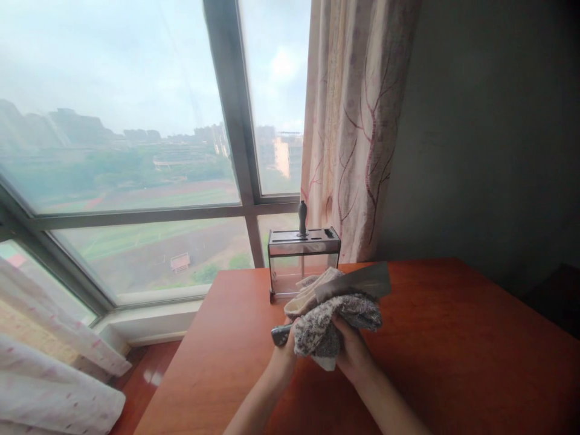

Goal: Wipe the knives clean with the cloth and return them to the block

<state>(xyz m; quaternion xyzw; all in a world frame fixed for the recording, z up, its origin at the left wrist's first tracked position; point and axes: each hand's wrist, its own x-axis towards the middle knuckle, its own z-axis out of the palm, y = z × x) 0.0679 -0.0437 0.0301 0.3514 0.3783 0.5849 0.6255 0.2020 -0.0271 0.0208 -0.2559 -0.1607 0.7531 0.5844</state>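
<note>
Above the table, a cleaver (357, 284) is tilted with its broad blade up to the right. Its dark handle (280, 335) sticks out on the left, in the grip of my left hand (290, 347). A shaggy grey-and-white cloth (317, 326) is bunched against the blade and covers part of the cleaver. My right hand (351, 347) is closed on this cloth from below and the right; its fingers are mostly hidden. A cream fold of cloth (301, 302) lies along the blade's far side.
Behind my hands a clear-sided knife block (304, 248) stands on the reddish-brown table (217, 374), with one grey handle (302, 216) upright in its top. A large window (136, 151) and patterned curtain (353, 121) rise beyond the table; a dark wall (462, 133) is at the right.
</note>
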